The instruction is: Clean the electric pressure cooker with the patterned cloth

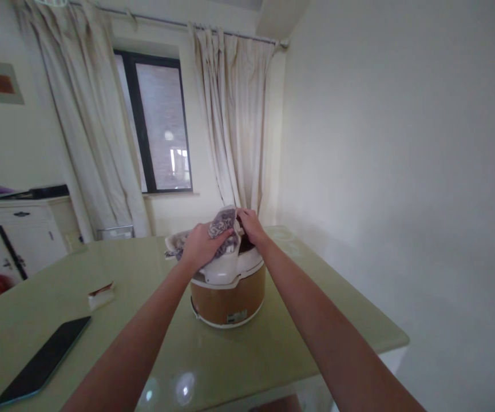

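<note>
1. Both arms stretch out over the pale green glossy surface (pixel 101 269), and the landmark here is the round rice cooker with a tan body and white lid (pixel 228 297), standing near the middle of that surface.
2. The left hand (pixel 199 246) sits on top of the cooker's lid, on its left side, fingers curled down and gripping a grey-and-white patterned cloth (pixel 222 224).
3. The cloth is bunched on the lid; one end trails off to the left of the cooker, the other rises between the two hands.
4. The right hand (pixel 251 225) rests on the far right part of the lid, just beside the cloth; its fingers are bent, but whether they pinch the cloth I cannot tell.
5. Well to the left of the cooker, near the front edge, lies a dark flat phone (pixel 43 360).
6. Between phone and cooker, further back, sits a small white folded packet with a brown edge (pixel 101 294).
7. Behind the cooker hang cream curtains (pixel 234 120) around a dark-framed window (pixel 157 123).
</note>
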A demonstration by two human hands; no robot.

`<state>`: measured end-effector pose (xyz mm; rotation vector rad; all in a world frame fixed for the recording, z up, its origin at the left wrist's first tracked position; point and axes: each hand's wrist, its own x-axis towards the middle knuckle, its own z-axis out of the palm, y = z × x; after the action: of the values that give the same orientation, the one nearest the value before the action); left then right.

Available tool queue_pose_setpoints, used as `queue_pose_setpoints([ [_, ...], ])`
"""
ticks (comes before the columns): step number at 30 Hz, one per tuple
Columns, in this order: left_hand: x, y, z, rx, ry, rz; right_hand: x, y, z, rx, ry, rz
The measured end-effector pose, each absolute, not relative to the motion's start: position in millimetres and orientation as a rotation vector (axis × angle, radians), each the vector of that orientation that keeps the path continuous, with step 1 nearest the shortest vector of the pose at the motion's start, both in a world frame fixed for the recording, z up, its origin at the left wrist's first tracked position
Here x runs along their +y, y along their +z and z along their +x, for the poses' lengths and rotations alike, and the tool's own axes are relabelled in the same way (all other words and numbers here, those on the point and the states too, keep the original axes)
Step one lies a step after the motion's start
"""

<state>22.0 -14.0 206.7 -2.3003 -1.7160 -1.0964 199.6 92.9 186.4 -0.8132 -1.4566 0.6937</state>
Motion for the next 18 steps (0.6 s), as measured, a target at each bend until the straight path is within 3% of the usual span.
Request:
queue_pose_setpoints([
  [8, 18.2, 190.9, -16.6, -1.827, -1.216, -2.263, 94.0, 186.5, 195.6, -1.451, 0.705, -0.822],
  [13, 45.6, 187.4, -39.8, -2.059, -1.097, -2.215, 90.7, 187.2, 194.0, -1.455, 0.699, -0.86],
  [18, 71.5, 199.0, -47.3, -2.223, -1.12, -2.304, 79.1, 192.6, 193.1, -1.629, 0.514, -0.941],
])
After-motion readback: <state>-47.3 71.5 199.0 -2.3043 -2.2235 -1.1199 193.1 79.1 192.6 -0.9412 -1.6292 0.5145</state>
